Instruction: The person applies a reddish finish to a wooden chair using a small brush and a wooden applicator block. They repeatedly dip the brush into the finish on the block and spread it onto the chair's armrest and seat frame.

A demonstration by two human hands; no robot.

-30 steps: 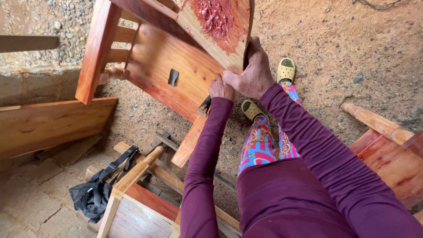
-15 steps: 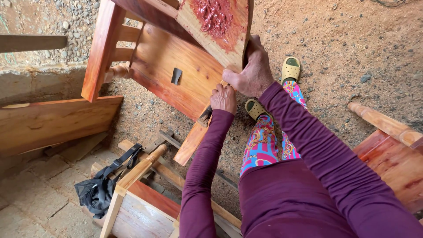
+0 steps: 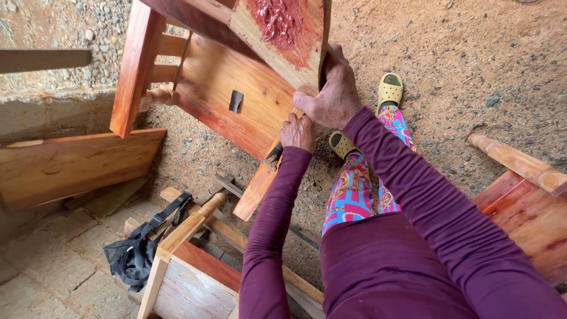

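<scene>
A large reddish wooden furniture frame (image 3: 236, 100), tipped over on the gravel ground (image 3: 472, 53), fills the far left and centre of the scene. Its upper panel (image 3: 283, 35) carries a patch of thick red paste. To the left lies a loose plank (image 3: 65, 165), and near the bottom stands a smaller unfinished wooden frame (image 3: 189, 277) with a black strap bag (image 3: 136, 254) slumped beside it. At the right edge rests another reddish piece with a turned post (image 3: 514, 159).

The right hand (image 3: 333, 94) grips the panel's near edge, fingers curled over it and steadying the frame. The left hand (image 3: 298, 131) sits just below, closed against the frame's slanting rail (image 3: 260, 183); it may hold a small tool or a rag, but the grasp hides it, so I cannot tell.

The step in hand looks like working or finishing the joint where panel meets rail. The next move likely calls for keeping the frame braced while the lower hand works along that seam.
</scene>
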